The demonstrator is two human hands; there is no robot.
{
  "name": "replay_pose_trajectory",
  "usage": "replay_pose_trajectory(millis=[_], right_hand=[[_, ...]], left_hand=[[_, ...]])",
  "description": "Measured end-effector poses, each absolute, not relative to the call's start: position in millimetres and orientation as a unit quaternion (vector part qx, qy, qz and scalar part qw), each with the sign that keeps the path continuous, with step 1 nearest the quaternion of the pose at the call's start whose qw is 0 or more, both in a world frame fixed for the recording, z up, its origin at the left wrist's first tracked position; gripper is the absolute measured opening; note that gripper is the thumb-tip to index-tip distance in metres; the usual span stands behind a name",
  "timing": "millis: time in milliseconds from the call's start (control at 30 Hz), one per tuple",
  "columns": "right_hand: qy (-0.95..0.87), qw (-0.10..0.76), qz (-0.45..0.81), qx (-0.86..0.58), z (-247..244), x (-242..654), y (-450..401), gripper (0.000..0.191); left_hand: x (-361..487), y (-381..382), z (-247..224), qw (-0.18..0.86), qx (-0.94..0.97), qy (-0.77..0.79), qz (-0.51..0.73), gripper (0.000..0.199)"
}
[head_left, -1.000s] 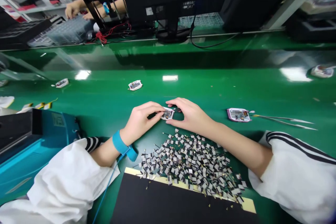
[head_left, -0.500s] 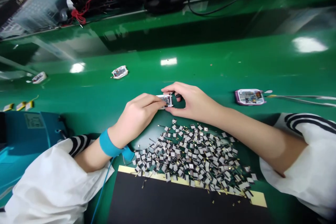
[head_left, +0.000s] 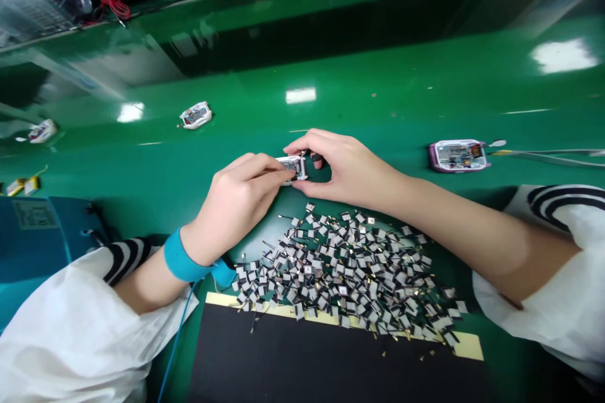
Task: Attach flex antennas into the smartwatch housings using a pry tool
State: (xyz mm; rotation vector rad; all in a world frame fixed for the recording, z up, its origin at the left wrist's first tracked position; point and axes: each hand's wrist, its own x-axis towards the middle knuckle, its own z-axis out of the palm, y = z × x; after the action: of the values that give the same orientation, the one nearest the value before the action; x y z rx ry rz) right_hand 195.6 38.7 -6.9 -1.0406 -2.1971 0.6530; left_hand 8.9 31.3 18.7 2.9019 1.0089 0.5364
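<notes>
over green tabletop (head_left: 368, 119), hands (head_left: 241, 192) (head_left: 347, 164) hold casing (head_left: 304, 170) containing circuitry (head_left: 297, 165).

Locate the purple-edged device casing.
In the head view, the purple-edged device casing lies at right on the green table, between the right hand and the tweezers.

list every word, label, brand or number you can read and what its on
No text can be read.
Pale label on the blue box: too blurred.
White-rimmed unit between the left hand and right hand: any markings too small.
Purple-edged unit: same.
Small loose parts: any print too small.
</notes>
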Motion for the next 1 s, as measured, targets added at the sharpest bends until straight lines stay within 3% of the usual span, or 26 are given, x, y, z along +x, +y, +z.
replay_pose_trajectory(millis=[1000], right_hand=[[-0.837,0.311,0.233,-0.386,-8.6,197.2,39.9,0.026]], left_hand=[[10.8,32.0,19.4,0.012,0.929,0.329,0.172,0.017]])
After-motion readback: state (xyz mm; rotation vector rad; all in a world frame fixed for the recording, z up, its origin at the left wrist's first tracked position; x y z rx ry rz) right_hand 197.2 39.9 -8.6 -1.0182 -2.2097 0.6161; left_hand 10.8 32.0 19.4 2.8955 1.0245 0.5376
